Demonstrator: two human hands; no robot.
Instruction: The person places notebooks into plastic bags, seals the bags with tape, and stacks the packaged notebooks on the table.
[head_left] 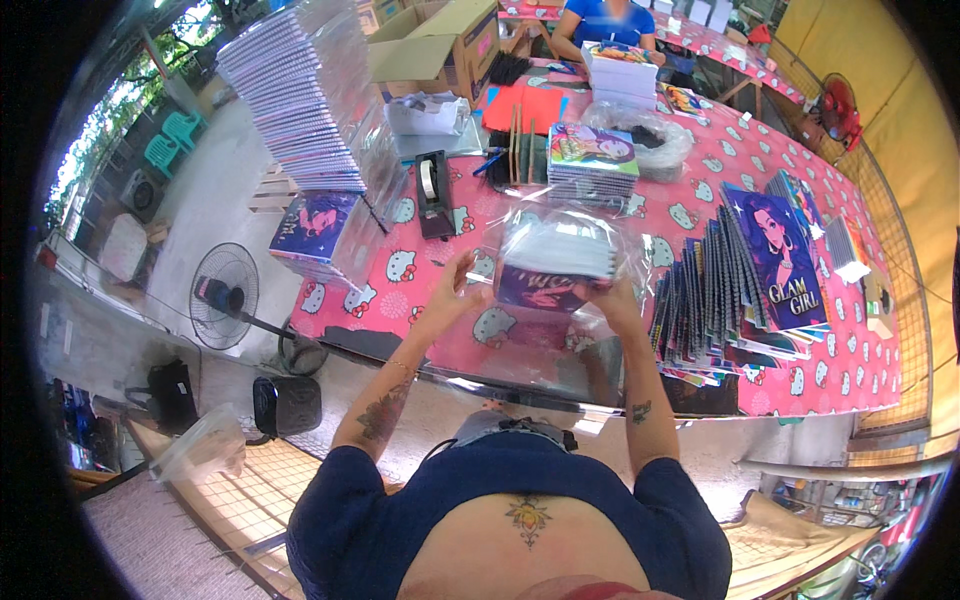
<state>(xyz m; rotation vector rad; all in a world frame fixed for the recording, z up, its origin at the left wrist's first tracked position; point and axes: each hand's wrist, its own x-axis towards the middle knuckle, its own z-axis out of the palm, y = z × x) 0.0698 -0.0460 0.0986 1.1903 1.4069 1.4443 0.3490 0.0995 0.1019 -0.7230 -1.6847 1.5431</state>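
In front of me on the pink table lies a stack of spiral notebooks point(540, 285) with dark purple covers, inside a clear plastic bag point(560, 215). White page edges show on the stack's upper side. My right hand point(608, 300) grips the stack's near right corner through the film, thumb over the edge. Beside the bag's left side is my left hand point(462, 288), fingers apart and curved, with nothing visible in it. Loose film spreads around the stack toward the table's front edge. A black tape dispenser point(435, 200) stands beyond my left hand.
Tall notebook piles point(295, 110) rise at the left. Fanned notebooks point(710, 290) lie at the right. Farther back are another notebook stack point(592, 165), a roll of clear film point(650, 145), and a cardboard box point(440, 50). A person point(605, 25) sits across. A fan point(225, 295) stands left.
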